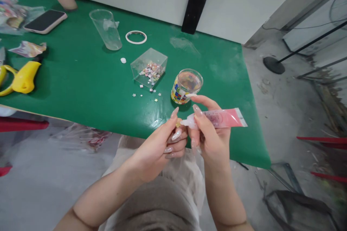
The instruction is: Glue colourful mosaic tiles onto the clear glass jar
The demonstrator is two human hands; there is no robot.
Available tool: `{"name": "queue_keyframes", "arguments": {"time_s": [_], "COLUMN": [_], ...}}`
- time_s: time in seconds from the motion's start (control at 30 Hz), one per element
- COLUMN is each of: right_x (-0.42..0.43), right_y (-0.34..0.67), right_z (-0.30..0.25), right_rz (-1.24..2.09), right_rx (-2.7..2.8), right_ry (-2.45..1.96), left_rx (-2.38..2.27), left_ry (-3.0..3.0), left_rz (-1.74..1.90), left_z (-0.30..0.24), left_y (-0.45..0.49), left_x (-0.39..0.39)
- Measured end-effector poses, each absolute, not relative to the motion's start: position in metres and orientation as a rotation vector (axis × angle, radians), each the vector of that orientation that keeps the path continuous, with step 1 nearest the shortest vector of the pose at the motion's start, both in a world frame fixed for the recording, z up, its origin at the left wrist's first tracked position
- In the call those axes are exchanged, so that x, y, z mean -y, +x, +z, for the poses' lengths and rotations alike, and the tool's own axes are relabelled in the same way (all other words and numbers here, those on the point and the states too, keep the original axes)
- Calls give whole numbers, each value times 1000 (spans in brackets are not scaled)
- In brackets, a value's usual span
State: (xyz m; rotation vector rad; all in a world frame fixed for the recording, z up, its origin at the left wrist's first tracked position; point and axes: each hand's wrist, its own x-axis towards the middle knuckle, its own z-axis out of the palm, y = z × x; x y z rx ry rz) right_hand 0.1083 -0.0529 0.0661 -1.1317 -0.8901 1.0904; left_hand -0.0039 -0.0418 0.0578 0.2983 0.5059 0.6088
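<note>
**Glue tube meets tiny piece at the edge of a green tabletop**

A green tabletop (81,75) runs along a pale wall above a grey concrete floor. Your hands meet just off its near edge, over your lap. Your right hand (213,139) is closed around a pink glue tube (226,118), fingers wrapped near the white nozzle, which points left. Your left hand (159,149) pinches a small yellowish piece (178,124) between thumb and forefinger, right at the nozzle tip; what the piece is cannot be told.

The tube looks soft and light, and would likely give under a squeeze, so a hold close to the nozzle seems steadiest. The piece is tiny and probably easy to drop.

Just beyond your hands stands a glass jar (186,86) partly covered in coloured tiles. Left of it a clear plastic box (149,67) holds loose tiles, a few scattered beside it. Farther back are a clear cup (106,29), a white ring (136,37) and a phone (45,21).
</note>
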Motion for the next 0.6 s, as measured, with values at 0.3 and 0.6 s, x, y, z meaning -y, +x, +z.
{"name": "queue_keyframes", "arguments": {"time_s": [0.3, 0.6], "right_x": [52, 53], "right_y": [109, 108], "right_z": [66, 68], "right_rz": [1101, 1083], "right_rx": [886, 910], "right_ry": [-1177, -1157], "left_rx": [-532, -557], "left_ry": [314, 380], "left_rz": [603, 611], "left_z": [60, 61], "left_y": [-3, -2], "left_x": [39, 40]}}
